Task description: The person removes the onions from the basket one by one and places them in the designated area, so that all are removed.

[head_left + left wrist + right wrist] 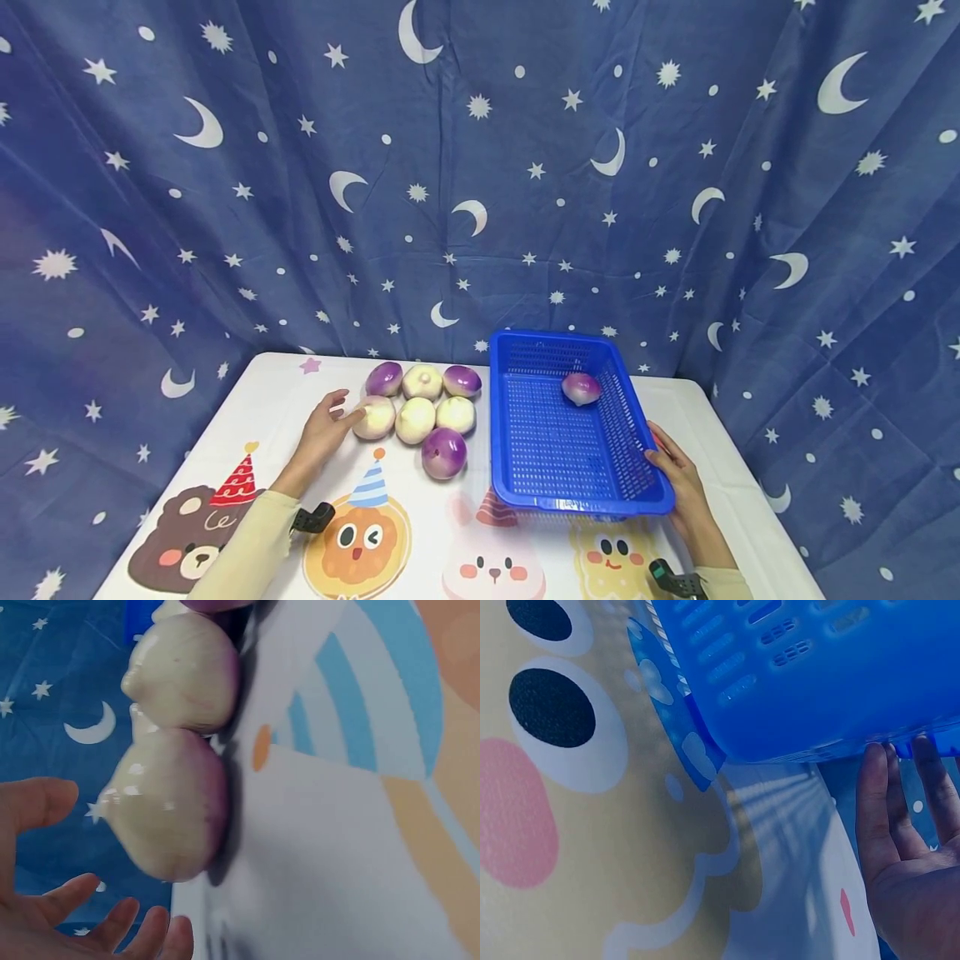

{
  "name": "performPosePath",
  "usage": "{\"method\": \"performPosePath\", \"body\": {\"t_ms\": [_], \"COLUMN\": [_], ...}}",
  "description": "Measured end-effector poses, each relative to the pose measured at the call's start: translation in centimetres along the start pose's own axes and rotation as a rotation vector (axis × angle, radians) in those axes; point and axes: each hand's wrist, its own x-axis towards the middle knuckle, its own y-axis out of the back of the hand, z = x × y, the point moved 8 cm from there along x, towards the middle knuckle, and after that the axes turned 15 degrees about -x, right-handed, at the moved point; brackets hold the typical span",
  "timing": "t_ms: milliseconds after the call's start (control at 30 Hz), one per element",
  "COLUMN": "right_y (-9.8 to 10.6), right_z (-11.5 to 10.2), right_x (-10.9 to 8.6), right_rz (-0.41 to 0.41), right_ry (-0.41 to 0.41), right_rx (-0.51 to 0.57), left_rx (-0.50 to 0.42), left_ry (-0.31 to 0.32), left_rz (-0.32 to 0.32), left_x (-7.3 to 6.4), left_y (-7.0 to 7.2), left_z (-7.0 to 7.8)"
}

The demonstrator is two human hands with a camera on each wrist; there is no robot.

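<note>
My left hand (322, 433) reaches out beside a pale turnip (377, 419) at the left end of the group, its thumb overlapping that turnip's edge in the head view. In the left wrist view the fingers (112, 926) are spread and stand a little apart from the pale turnip (169, 806). My right hand (686, 487) grips the right side of a blue plastic basket (551, 503), thumb over the rim and fingers outside. Its fingertips (875, 761) touch the basket's edge in the right wrist view. One purple-and-white turnip (581, 388) lies inside the basket.
Several more turnips sit close together left of the basket, with a purple one (444, 453) in front. A white cloth with cartoon prints covers the table (420, 542). Behind it hangs a dark blue curtain (517, 208) with moons and stars.
</note>
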Motion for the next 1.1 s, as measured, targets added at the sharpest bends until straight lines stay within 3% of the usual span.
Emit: {"method": "performPosePath", "body": {"t_ms": [167,367,767,1100], "right_y": [0.0,0.1,0.1,0.0], "right_z": [0.1,0.2,0.0,0.1], "right_x": [0.0,0.0,-0.1,-0.1], "right_rz": [-0.002,0.002,-0.001,-0.005], "right_ry": [-0.007,-0.007,-0.005,0.012], "right_rx": [0.000,-0.012,-0.017,-0.021], "left_rx": [-0.011,-0.076,-0.152,-0.216], "left_ry": [-0.075,-0.132,-0.197,-0.336], "left_rz": [0.021,0.012,-0.037,-0.104], "left_x": [-1.0,-2.1,-3.7,-5.0], "left_y": [0.5,0.0,-2.2,-4.9], "left_z": [1.8,4.2,7.9,11.4]}}
